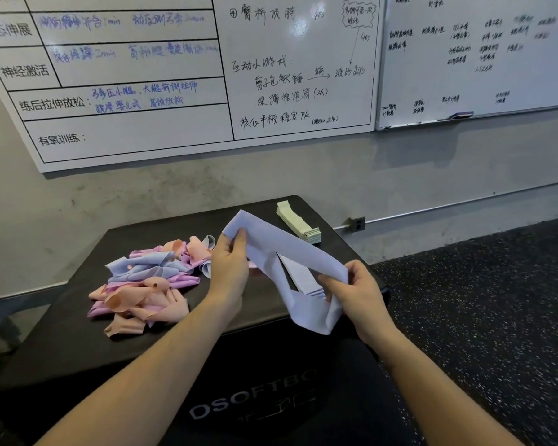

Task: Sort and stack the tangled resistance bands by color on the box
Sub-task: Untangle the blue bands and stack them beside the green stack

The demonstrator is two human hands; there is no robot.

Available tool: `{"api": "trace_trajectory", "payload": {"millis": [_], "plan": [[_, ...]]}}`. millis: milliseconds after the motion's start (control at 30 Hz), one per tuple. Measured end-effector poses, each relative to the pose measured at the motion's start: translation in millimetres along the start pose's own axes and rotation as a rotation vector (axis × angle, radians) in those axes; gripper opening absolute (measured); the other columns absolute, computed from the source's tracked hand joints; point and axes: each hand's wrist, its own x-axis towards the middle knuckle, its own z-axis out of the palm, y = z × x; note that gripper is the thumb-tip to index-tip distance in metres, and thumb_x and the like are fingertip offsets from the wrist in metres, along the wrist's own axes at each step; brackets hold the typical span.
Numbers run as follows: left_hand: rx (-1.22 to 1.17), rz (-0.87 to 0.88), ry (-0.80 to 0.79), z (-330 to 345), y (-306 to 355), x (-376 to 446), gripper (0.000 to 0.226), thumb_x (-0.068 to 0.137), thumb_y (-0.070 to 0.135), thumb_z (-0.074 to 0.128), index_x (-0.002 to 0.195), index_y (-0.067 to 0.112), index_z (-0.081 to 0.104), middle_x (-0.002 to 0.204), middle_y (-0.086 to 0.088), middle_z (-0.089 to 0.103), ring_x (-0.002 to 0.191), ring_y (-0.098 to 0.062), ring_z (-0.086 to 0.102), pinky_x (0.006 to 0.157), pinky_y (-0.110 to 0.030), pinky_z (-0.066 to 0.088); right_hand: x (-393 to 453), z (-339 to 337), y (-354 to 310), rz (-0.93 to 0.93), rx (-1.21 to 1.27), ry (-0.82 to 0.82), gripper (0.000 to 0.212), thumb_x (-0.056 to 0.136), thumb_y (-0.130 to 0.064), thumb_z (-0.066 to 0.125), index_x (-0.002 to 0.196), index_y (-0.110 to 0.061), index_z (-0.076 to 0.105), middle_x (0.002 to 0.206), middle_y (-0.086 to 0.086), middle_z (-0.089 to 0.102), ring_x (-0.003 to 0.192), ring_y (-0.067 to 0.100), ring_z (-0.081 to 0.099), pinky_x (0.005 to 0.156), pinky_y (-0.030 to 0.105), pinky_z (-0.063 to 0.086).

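The fingers (239, 241) of the left hand (227, 268) curl round the upper end of a pale lavender band (281, 249), thumb on the near face and fingertips tucked over its folded tip, so that end is pinched and lifted above the box. The right hand (356, 292) grips the lower end of the same band, its fingers wrapped over the top edge and thumb pressing from the near side; from there the loop hangs down in a fold just past the front edge of the box. The band runs as a slanted strip between the two hands, high at the left hand and low at the right, with a stack of lavender bands (303, 281) lying flat on the surface directly under it, partly hidden. Left of the left hand, close to its knuckles, sits the tangled pile (145, 281) of peach, pink and lavender bands, spreading toward the left front of the black box (78, 346). At the far right corner a neat stack of pale yellow-green bands (298, 222) lies near the box's edge. Bare surface shows between the pile and the lavender stack, and along the near left edge. Behind the box stands a grey wall with whiteboards (174, 75); speckled dark floor (480, 317) lies to the right.
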Motion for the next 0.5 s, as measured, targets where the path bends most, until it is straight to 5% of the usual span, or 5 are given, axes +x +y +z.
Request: {"api": "trace_trajectory", "payload": {"millis": [67,133,267,367,500], "plan": [[0.023,0.037,-0.015,2.2,3.0,-4.1,0.031,0.108,0.030,0.045,0.133,0.015,0.055,0.110,-0.016,0.063,0.089,-0.027,0.066,0.071,-0.034,0.061,0.1,-1.6,0.8,-0.038,-0.074,0.053,0.033,0.082,-0.021,0.079,0.087,-0.004,0.050,0.074,0.011,0.057,0.065,0.018,0.055,0.063,0.038,0.046],[0.043,0.066,-0.015,2.9,0.5,-5.4,0.030,0.108,0.032,0.047,0.129,0.015,0.058,0.114,-0.027,0.064,0.097,-0.046,0.063,0.089,-0.056,0.055,-0.4,-3.2,-1.0,-0.049,-0.066,0.076,0.037,0.084,-0.025,0.078,0.084,-0.005,0.048,0.071,0.009,0.050,0.065,0.017,0.048,0.061,0.036,0.042],[0.083,0.129,0.007,1.9,-4.8,-4.6,0.018,0.108,0.028,0.047,0.119,0.021,0.060,0.099,0.010,0.066,0.095,-0.005,0.061,0.078,-0.017,0.047,-3.7,-4.8,-10.8,0.094,0.141,-0.046,0.033,0.085,-0.025,0.079,0.081,-0.014,0.048,0.070,0.001,0.043,0.064,0.012,0.041,0.062,0.029,0.034],[0.080,0.097,0.022,0.9,-4.7,-1.1,0.015,0.108,0.026,0.046,0.115,0.022,0.058,0.093,0.014,0.062,0.079,0.016,0.058,0.065,-0.003,0.043,-8.8,-7.4,-16.9,0.187,0.493,-0.326,0.033,0.071,-0.028,0.079,0.087,-0.015,0.054,0.076,0.001,0.055,0.065,0.010,0.054,0.070,0.029,0.042],[0.052,0.033,0.045,-2.5,-10.7,5.7,0.017,0.108,0.030,0.046,0.117,0.023,0.059,0.096,0.008,0.063,0.092,-0.008,0.059,0.071,-0.021,0.047,-11.6,-11.9,-21.7,0.164,0.654,-0.511,0.056,0.057,-0.015,0.085,0.101,-0.008,0.052,0.082,0.010,0.060,0.075,0.018,0.058,0.075,0.032,0.050]]}}
